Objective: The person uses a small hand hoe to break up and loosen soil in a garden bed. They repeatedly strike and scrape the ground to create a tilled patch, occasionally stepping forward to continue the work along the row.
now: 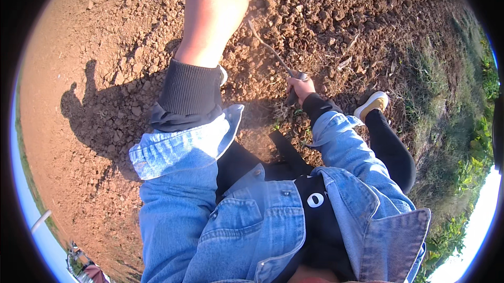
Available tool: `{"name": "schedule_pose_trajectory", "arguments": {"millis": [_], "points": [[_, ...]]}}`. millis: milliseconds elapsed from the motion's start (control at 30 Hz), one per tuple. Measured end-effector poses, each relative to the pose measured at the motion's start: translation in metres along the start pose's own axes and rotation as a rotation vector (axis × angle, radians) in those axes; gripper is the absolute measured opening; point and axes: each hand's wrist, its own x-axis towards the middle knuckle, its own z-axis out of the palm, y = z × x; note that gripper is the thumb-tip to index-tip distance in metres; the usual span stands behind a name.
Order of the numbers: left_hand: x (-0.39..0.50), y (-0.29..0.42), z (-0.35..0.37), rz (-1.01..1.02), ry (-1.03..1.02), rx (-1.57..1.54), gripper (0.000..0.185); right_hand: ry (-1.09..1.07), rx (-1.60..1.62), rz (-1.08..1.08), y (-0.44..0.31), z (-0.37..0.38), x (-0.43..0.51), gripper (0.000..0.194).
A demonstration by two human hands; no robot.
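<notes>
My left hand (214, 11) is raised high in the view, over brown clods of tilled soil (311, 19). Its fingers curl at the top edge, where a sliver of something tan shows beside them. Most of the fingertips are cut off, so what they hold is unclear. Lower and to the right, my right hand (302, 87) is closed around the dark handle of a sickle-like hand tool (271, 49). The tool's narrow, slightly curved blade points up and left, its tip close to the soil near my left hand.
My tan shoe (372, 105) with a white sole rests on the ground at right; part of another shoe (223, 75) shows behind my left cuff. Dry leaves (345, 63) lie on the soil. Grass (429, 78) and leafy plants (478, 133) border the right side. My shadow (106, 114) falls leftward.
</notes>
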Motion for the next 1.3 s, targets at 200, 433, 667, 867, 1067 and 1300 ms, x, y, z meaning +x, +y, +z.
{"name": "schedule_pose_trajectory", "arguments": {"millis": [200,433,667,867,1067,1300], "points": [[-0.003,-0.009,0.007,0.011,0.033,-0.04,0.022,-0.077,0.437,0.288,-0.018,-0.04,0.0,0.015],[-0.004,-0.007,0.005,-0.039,0.044,-0.033,0.024,-0.37,0.573,-0.617,-0.132,0.006,-0.009,0.052],[0.0,-0.012,0.005,0.061,0.053,0.053,0.029,-0.06,0.225,-0.078,-0.013,0.002,0.01,0.05],[-0.007,-0.007,0.006,-0.101,0.015,-0.119,0.033,-0.023,0.392,0.207,0.03,-0.025,-0.006,0.032],[-0.002,-0.012,0.003,-0.112,0.036,-0.12,0.026,-0.367,0.453,-0.343,-0.106,0.002,-0.022,0.053],[0.0,-0.008,0.0,-0.111,0.058,-0.089,0.024,-0.393,0.575,-0.43,-0.071,0.015,0.01,0.046]]}}
